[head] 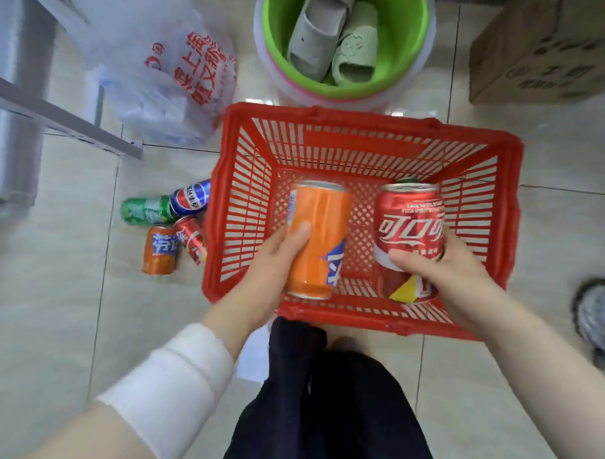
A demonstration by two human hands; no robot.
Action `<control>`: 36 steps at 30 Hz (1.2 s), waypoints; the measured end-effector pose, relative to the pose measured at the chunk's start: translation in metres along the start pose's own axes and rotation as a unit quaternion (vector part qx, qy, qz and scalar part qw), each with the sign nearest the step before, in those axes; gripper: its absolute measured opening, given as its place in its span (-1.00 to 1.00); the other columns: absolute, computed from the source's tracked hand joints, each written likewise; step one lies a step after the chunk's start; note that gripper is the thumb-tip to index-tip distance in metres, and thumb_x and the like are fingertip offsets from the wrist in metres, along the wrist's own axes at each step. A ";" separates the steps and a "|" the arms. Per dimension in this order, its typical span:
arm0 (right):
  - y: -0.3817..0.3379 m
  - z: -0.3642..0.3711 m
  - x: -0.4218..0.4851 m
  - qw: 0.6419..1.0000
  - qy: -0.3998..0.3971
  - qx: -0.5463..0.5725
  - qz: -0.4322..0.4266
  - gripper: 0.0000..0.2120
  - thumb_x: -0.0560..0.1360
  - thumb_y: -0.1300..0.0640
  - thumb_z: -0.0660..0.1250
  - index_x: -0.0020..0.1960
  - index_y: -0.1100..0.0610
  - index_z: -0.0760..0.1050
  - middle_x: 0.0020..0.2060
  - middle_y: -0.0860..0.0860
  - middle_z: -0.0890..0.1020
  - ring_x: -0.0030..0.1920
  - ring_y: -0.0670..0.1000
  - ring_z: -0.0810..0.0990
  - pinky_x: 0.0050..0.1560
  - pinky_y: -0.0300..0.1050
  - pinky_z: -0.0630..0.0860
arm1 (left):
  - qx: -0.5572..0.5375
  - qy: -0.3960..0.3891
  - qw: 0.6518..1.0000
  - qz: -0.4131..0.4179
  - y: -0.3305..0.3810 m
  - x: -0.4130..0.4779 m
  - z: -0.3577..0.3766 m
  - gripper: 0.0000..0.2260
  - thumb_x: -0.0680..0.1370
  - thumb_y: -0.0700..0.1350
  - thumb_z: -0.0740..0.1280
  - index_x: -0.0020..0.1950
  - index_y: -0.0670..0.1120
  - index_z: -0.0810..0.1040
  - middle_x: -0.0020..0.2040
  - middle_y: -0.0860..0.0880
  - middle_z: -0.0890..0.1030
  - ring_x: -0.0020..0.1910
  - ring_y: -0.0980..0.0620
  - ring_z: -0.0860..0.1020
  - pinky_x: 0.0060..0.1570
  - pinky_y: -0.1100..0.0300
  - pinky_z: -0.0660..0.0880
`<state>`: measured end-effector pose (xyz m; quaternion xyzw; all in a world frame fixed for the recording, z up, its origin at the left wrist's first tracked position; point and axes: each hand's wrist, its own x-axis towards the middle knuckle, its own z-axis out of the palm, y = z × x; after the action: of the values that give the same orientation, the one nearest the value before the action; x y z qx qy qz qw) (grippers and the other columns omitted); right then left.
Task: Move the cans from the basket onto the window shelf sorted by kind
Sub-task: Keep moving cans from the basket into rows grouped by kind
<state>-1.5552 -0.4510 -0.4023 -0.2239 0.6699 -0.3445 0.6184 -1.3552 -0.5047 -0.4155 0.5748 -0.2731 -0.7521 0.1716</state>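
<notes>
Closest in, the person's dark trousers [327, 400] bunch up just short of the basket [324, 115], which sits on the tiled floor [57, 323]. A white wristband [172, 381] wraps the left forearm.

The left hand [278, 264] reaches over the basket's near rim, its grip clamped on an orange can [320, 235], thumb across the front, the can tilted and lifted above the basket's mesh bottom. The right hand [443, 269] comes in over the same rim, its grip clamped on a red can [410, 222] held upright, thumb low across the label. Under that hand a second red can [416, 287] with a yellow patch lies in the near right corner of the basket.

Off the basket's right side, a blurred shoe [599, 315] shows at the picture's edge.

Just left of the basket four more cans lie on the floor in a cluster: a small orange can [159, 249], a small red can [191, 240] right against the basket wall, a green can [144, 210] and a blue can [190, 195].

Beyond the basket's far left corner slumps a white plastic bag [165, 79] with red lettering. Straight behind the basket stands a green basin [410, 29] holding a pair of slippers [321, 29]. Past the basket's far right corner sits a cardboard box [541, 49].
</notes>
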 end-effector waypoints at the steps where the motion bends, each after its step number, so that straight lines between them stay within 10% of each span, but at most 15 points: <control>1: -0.017 0.002 -0.025 1.000 -0.009 0.010 -0.012 -0.31 -0.06 -0.04 0.61 0.02 0.01 0.48 -0.19 -0.12 0.70 -0.14 -0.14 0.66 -0.15 -0.28 0.55 | -0.024 -0.015 1.000 -0.005 0.011 -0.030 0.005 -0.52 0.31 0.15 0.33 0.13 -0.08 0.50 -0.09 -0.03 0.69 -0.12 0.02 0.65 -0.06 0.11 0.59; 7: -0.135 0.014 -0.173 0.997 -0.052 0.026 -0.044 -0.13 -0.17 -0.24 0.61 0.07 0.01 0.46 -0.13 -0.12 0.70 -0.10 -0.13 0.66 -0.16 -0.31 0.54 | -0.028 -0.100 0.994 -0.032 0.086 -0.207 0.023 -0.01 -0.13 0.20 0.61 0.23 -0.08 0.39 -0.06 -0.03 0.66 -0.20 0.09 0.65 -0.27 0.23 0.56; 15: -0.273 0.027 -0.331 0.986 -0.126 -0.023 -0.110 -0.19 -0.06 -0.01 0.59 0.15 0.10 0.43 -0.13 -0.11 0.69 -0.09 -0.14 0.65 -0.13 -0.33 0.52 | 0.066 -0.082 0.992 0.067 0.197 -0.370 0.029 -0.51 0.18 0.00 0.45 0.01 0.01 0.33 -0.11 0.01 0.53 -0.27 0.17 0.60 -0.33 0.30 0.52; 19: -0.310 0.049 -0.374 0.981 -0.128 -0.018 -0.146 -0.05 -0.07 -0.21 0.61 0.22 0.11 0.39 -0.05 -0.06 0.68 0.00 -0.08 0.64 -0.05 -0.25 0.53 | 0.124 -0.097 0.980 0.124 0.240 -0.420 0.019 -0.51 0.15 0.10 0.43 0.02 0.05 0.41 -0.08 0.00 0.58 -0.18 0.08 0.61 -0.23 0.25 0.54; 25: -0.345 0.089 -0.405 0.974 -0.117 -0.031 -0.193 -0.28 0.00 -0.01 0.56 0.12 0.05 0.43 -0.11 -0.11 0.68 -0.05 -0.12 0.64 -0.08 -0.27 0.52 | 0.197 -0.115 0.957 0.179 0.298 -0.469 -0.009 -0.36 0.20 0.13 0.44 0.27 0.20 0.39 0.18 0.10 0.51 0.05 0.13 0.60 -0.05 0.20 0.57; 36: -0.391 0.183 -0.431 0.971 -0.055 0.052 -0.226 -0.13 -0.04 -0.21 0.62 0.15 0.16 0.47 -0.04 0.10 0.67 0.01 0.12 0.64 -0.03 -0.08 0.55 | 0.201 -0.005 0.928 0.315 0.354 -0.528 -0.068 -0.37 0.19 -0.05 0.56 0.15 0.13 0.34 0.07 0.07 0.50 -0.09 0.23 0.61 -0.15 0.27 0.56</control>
<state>-1.3667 -0.4306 0.1776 -0.3555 0.5481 -0.4971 0.5711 -1.1620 -0.4974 0.1936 0.4783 -0.5858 -0.5917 0.2791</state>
